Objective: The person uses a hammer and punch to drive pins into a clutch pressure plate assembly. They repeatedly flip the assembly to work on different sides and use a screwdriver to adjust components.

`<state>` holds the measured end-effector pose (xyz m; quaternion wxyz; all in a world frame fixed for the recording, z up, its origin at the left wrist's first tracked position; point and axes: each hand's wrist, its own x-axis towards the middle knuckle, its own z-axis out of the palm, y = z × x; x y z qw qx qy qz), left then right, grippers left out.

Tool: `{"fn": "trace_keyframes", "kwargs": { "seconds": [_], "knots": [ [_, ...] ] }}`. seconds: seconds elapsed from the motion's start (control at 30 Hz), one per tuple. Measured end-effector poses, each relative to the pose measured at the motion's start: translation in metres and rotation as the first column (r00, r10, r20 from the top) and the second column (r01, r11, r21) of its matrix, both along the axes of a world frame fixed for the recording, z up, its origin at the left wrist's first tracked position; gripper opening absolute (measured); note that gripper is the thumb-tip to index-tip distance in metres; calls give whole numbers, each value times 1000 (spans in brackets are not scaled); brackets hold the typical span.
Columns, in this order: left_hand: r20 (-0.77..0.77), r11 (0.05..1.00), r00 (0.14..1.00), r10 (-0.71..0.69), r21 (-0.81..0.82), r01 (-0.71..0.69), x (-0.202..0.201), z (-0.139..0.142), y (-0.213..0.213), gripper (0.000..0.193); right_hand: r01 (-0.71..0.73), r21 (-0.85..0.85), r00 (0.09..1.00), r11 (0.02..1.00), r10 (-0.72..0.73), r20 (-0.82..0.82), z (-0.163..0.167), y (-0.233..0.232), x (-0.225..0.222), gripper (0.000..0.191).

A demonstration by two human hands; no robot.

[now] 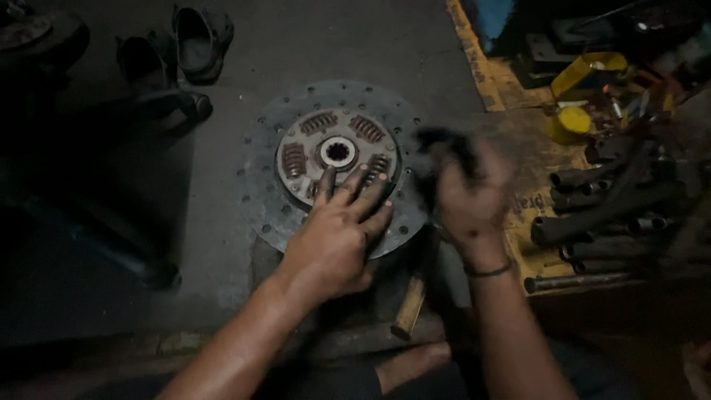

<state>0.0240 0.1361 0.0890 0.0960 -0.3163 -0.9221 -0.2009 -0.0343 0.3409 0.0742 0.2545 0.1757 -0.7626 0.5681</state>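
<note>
A round grey clutch disc (281,141) lies flat on the concrete floor, with coil springs around a splined centre hub (338,153). My left hand (337,237) rests palm down on the near part of the disc, fingers spread toward the hub. My right hand (470,196) hovers at the disc's right edge, blurred, closed around a dark rag (444,141). A wooden handle (409,305) lies on the floor between my forearms.
A pair of dark shoes (178,44) sits at the back left. Several dark metal pipes and rods (600,215) and a yellow can (569,123) lie on a worn board (518,96) at the right. My foot (411,363) shows at the bottom.
</note>
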Motion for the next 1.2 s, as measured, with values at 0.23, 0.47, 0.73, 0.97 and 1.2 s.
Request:
{"fn": "trace_keyframes", "kwargs": {
  "seconds": [0.23, 0.47, 0.73, 0.97, 1.2],
  "knots": [
    [-14, 1000, 1000, -2, 9, 2, -1, -4, 1, 73, 279, 1, 960, 960, -279, 3, -6, 32, -21, 24],
    [-47, 999, 999, -6, 51, 9, -1, -9, 0, 71, 122, -225, 972, 967, -70, 226, -24, 6, -15, 22],
    [4, 999, 1000, 12, 48, -12, -2, -7, 2, 74, 345, -787, 781, 512, 308, 543, -44, 44, -30, 29],
    [23, 988, 997, 72, 139, -74, -4, 3, 9, 76, 215, -258, 788, 942, -11, 615, -74, 53, -35, 45],
    [62, 970, 986, 155, 177, -164, -6, 11, 16, 71, -32, 75, 916, 997, -1, 401, -86, 66, -27, 59]
  ]
}}
